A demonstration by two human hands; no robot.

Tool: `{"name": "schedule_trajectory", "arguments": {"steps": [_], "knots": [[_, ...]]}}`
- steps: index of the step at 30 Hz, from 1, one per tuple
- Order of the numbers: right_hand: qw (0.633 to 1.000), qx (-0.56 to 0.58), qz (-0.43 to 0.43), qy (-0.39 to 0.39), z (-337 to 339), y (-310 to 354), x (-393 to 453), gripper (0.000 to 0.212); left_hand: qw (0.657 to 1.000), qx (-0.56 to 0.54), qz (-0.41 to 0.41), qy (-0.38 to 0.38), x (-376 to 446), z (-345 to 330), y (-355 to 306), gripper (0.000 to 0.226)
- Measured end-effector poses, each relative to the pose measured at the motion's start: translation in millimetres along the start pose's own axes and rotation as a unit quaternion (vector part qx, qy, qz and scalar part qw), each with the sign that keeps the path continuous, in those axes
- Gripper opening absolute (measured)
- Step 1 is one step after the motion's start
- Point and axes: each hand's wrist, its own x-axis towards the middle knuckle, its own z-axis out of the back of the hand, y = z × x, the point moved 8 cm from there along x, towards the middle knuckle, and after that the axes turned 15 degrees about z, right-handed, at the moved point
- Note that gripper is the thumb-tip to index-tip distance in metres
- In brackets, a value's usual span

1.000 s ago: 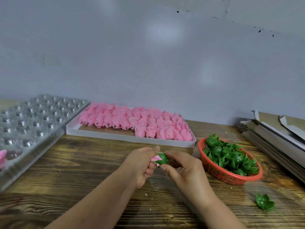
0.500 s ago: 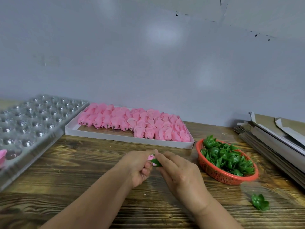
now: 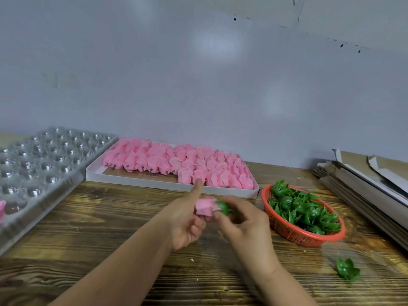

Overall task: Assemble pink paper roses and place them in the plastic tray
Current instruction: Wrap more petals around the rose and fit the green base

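Pale grey wall (image 3: 198,74) rises behind a dark wooden bench (image 3: 99,228) with a strong grain. Over the middle of the bench the left hand (image 3: 185,219) holds a pink paper rose (image 3: 204,206), its lower fingers curled under the bloom and its forefinger stuck out straight. The right hand (image 3: 245,226) pinches a green leaf cup (image 3: 223,207) that sits against the right end of the rose; this hand is blurred, so the exact lie of its fingertips cannot be told.

At the far left lies the clear plastic tray (image 3: 50,164) with rows of round wells; one pink rose (image 3: 2,209) shows at its near left edge. Behind the hands stands a shallow white box (image 3: 136,181) packed with rows of pink blooms (image 3: 176,164), with a bare strip at its front left. To the right of the hands, just beside the box corner, a red basket (image 3: 295,234) holds a heap of green cups (image 3: 302,208). One loose green cup (image 3: 347,269) lies on the bench nearer the camera than the basket. Flat cardboard sheets (image 3: 364,186) are stacked at the right edge.
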Motion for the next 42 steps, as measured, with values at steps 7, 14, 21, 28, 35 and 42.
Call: {"name": "schedule_trajectory", "arguments": {"steps": [7, 14, 21, 28, 35, 42], "knots": [[0.828, 0.439, -0.333, -0.102, -21, -39, -20, 0.029, 0.960, 0.136, -0.152, 0.191, -15, -45, -1, 0.076], [0.784, 0.483, -0.381, -0.079, -34, -35, -25, 0.036, 0.961, 0.097, -0.208, 0.155, -10, -52, 3, 0.048], [0.803, 0.447, -0.394, -0.010, -40, -33, -29, 0.022, 0.973, 0.007, -0.172, 0.151, -5, -40, -2, 0.041], [0.824, 0.445, -0.351, -0.014, -42, -29, -26, 0.026, 0.975, -0.031, -0.154, 0.157, -3, -38, 0, 0.045], [0.881, 0.367, -0.294, -0.051, -32, -29, -22, 0.018, 0.976, -0.093, -0.147, 0.132, 3, -38, 1, 0.041], [0.942, 0.250, -0.223, -0.004, -28, -23, -19, 0.020, 0.972, -0.178, -0.122, 0.096, 5, -32, 1, 0.040]]}}
